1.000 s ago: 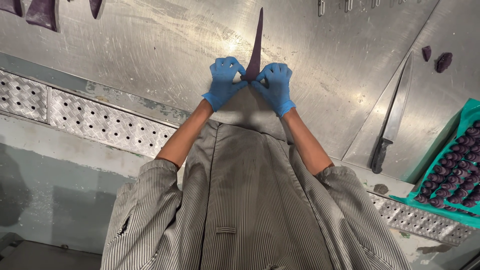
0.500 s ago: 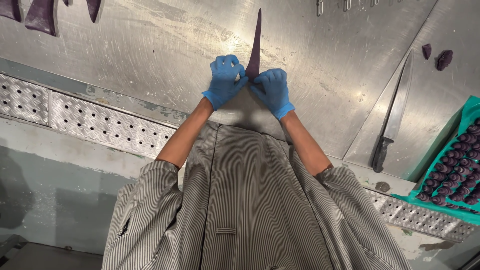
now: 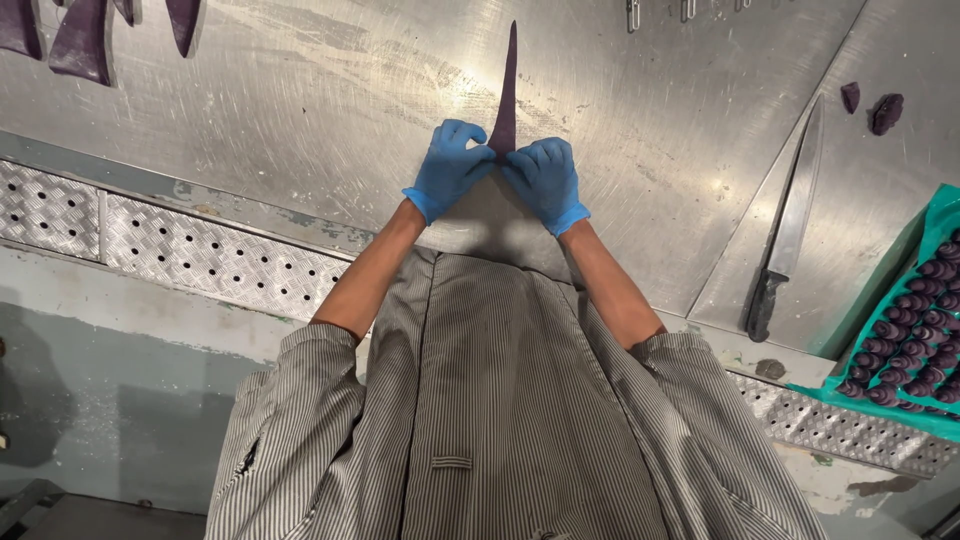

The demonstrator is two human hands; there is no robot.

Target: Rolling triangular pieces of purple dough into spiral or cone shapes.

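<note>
Up at the far left of the steel desk [image 3: 300, 90] lie more purple dough pieces [image 3: 80, 40]. Centre now — left hand [image 3: 448, 168] and right hand [image 3: 545, 180], both blue-gloved, fingers pinched together on the wide near end of a long purple dough triangle [image 3: 508, 90]. Its long axis runs straight away from the fingers, tip far. Rightward — a knife [image 3: 790, 220], then a teal tray [image 3: 935, 230] of rolled pieces.
</note>
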